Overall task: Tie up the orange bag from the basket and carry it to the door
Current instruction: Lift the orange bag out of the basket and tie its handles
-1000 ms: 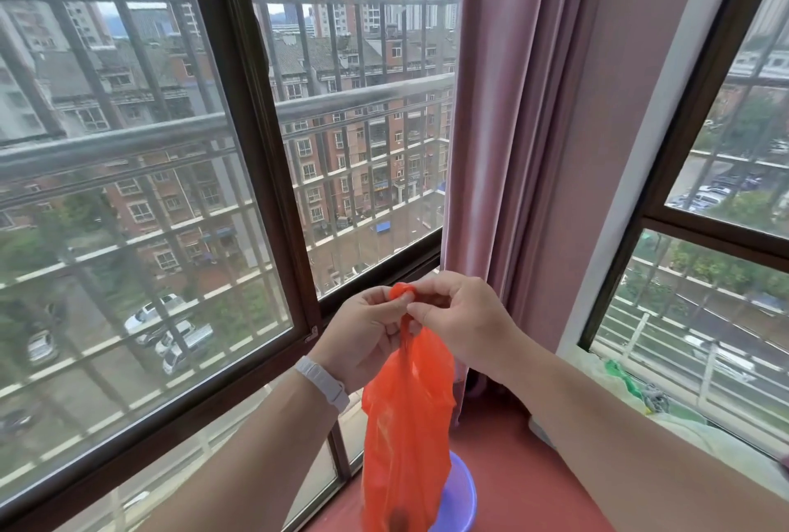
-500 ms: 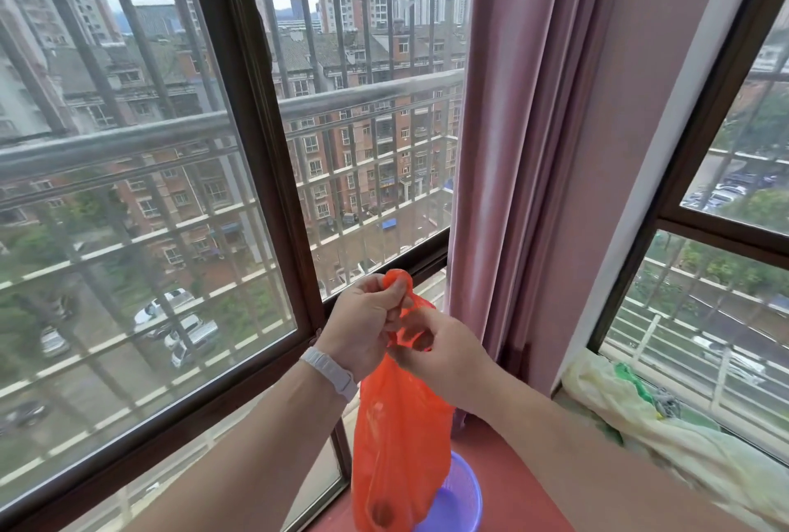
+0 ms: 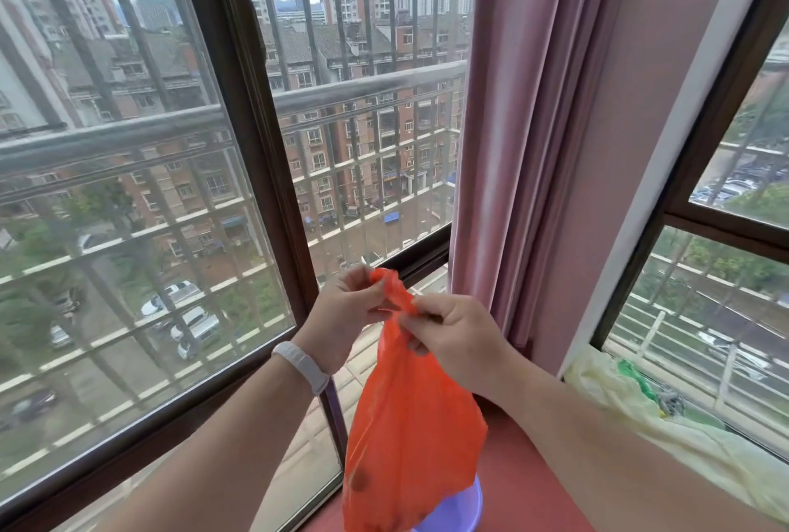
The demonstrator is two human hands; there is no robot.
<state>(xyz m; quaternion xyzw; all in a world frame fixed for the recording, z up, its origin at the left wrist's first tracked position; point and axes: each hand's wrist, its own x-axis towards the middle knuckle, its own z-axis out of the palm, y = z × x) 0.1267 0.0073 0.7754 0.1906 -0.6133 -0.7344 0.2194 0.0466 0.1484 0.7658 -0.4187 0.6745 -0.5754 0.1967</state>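
An orange plastic bag (image 3: 410, 416) hangs in front of me, its top gathered into a twisted neck. My left hand (image 3: 346, 309) pinches the upper end of that neck, with a white band on the wrist. My right hand (image 3: 457, 339) grips the neck just below and to the right. Dark lumps show through the bag's lower part. Under the bag stands a purple basket (image 3: 461, 510), of which only part of the rim shows.
A barred window (image 3: 141, 232) fills the left, and a pink curtain (image 3: 525, 147) hangs in the corner. A red ledge (image 3: 525, 484) runs below. A pale yellow bag (image 3: 666, 433) with green bits lies by the right window (image 3: 726, 275).
My hands have drawn slightly apart along the bag's neck: the left holds the top end higher, the right has slid to the right. The loop seen half a second ago has closed.
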